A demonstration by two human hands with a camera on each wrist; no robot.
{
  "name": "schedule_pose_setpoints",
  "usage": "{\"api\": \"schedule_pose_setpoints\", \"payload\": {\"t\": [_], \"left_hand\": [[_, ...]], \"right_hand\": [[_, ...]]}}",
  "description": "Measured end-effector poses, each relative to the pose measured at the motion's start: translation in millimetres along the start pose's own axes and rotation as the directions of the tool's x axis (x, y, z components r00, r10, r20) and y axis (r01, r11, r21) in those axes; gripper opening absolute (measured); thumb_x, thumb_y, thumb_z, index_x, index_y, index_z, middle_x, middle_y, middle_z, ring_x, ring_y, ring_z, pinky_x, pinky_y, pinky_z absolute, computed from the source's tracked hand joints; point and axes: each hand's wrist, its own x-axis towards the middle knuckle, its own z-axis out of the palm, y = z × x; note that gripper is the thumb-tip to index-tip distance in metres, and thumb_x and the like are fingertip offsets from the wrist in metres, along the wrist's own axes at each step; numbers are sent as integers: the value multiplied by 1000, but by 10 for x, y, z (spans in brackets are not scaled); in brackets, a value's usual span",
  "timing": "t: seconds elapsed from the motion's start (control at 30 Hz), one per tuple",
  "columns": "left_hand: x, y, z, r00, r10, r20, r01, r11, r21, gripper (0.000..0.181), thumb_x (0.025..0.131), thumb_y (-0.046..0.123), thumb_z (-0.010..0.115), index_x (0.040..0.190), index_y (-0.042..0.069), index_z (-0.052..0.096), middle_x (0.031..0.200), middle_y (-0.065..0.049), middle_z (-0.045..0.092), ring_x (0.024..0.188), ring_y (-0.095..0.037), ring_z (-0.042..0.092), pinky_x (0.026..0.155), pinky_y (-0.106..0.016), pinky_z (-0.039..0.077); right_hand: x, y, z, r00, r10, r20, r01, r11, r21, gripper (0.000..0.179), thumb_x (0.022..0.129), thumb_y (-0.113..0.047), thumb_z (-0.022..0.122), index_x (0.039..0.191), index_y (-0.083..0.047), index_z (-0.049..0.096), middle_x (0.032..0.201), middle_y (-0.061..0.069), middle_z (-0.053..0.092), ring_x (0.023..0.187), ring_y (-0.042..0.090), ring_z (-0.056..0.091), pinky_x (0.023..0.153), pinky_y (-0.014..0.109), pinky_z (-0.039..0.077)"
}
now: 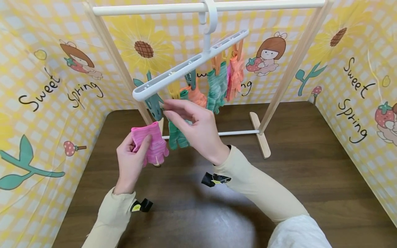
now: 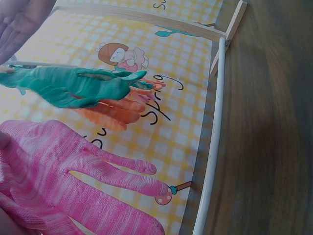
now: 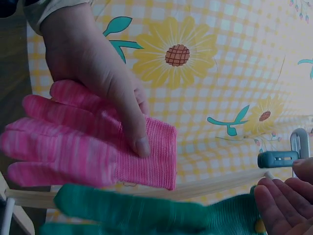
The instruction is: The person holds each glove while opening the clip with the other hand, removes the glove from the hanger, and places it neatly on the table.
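My left hand (image 1: 130,158) holds a pink knitted glove (image 1: 153,143) by its cuff, the thumb laid across the front and the glove's fingers pointing away from the cuff. Just above the glove, a teal clothespin (image 1: 153,107) hangs from the near left end of a white clip hanger (image 1: 173,75). My right hand (image 1: 198,125) reaches in beside that clothespin, thumb and fingers parted, tips right at its side. Behind the right hand a green glove (image 1: 178,136) hangs from a yellow clothespin (image 1: 174,90).
The hanger hooks over the white top bar (image 1: 149,9) of a wooden-sided rack. Farther along it hang an orange glove (image 1: 197,96), another green glove (image 1: 217,86) and more gloves at the far end. Patterned cloth walls (image 1: 43,131) surround the brown tabletop (image 1: 173,213).
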Motion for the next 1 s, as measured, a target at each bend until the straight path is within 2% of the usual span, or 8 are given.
{"api": "schedule_pose_setpoints", "payload": {"t": [0.23,0.33,0.43,0.63,0.77,0.87,0.93,1.0], "left_hand": [[7,-36,-76,1000,6,11,-6,1000,5,12,95,7,75,103,-1,71,65,1,55,49,-4,46,41,-18,32],[15,-51,-105,1000,12,17,-12,1000,18,13,95,7,75,104,-2,71,64,1,54,47,-5,44,40,-18,31],[20,-70,-137,1000,6,25,-7,999,38,15,96,9,75,106,-2,72,68,0,59,50,-6,47,42,-18,36],[57,-146,-250,999,10,47,-16,992,128,15,95,9,76,106,-2,73,78,7,69,61,-6,58,51,-17,48],[99,-224,-353,999,15,50,-25,979,204,11,94,10,78,103,3,76,79,8,70,63,-9,60,52,-17,48],[140,-291,-437,998,27,56,-41,965,258,9,95,12,78,101,5,77,78,-1,72,60,-14,62,50,-17,47],[176,-337,-490,996,54,72,-73,951,299,9,95,12,77,100,4,77,78,-8,73,57,-16,63,49,-17,47],[225,-394,-545,990,105,98,-134,923,361,9,95,11,78,99,3,77,79,-12,74,57,-11,62,51,-14,46]], "right_hand": [[-203,100,-149,1000,-13,-17,11,997,-78,28,94,4,73,122,6,71,112,16,75,93,20,74,69,26,52],[-305,170,-232,1000,3,-27,-6,993,-120,27,94,4,73,121,5,72,113,14,74,95,20,74,74,27,56],[-407,241,-324,999,43,-33,-48,987,-151,26,95,2,72,121,3,72,114,13,74,99,20,74,83,29,59],[-605,389,-540,991,129,-48,-136,966,-221,23,98,-2,70,120,0,73,114,11,74,97,24,75,81,26,60],[-723,485,-679,985,163,-59,-173,951,-257,21,99,-2,68,120,1,73,113,10,75,98,19,74,83,21,57],[-801,539,-761,981,184,-66,-195,941,-277,20,99,-1,67,119,0,73,112,11,76,98,17,73,84,19,56],[-846,571,-802,978,196,-69,-208,935,-289,20,100,-1,67,118,0,74,113,11,76,98,18,73,84,18,55],[-886,594,-835,975,211,-68,-221,927,-302,20,100,-2,66,119,-1,74,114,11,76,99,21,73,86,19,55]]}}
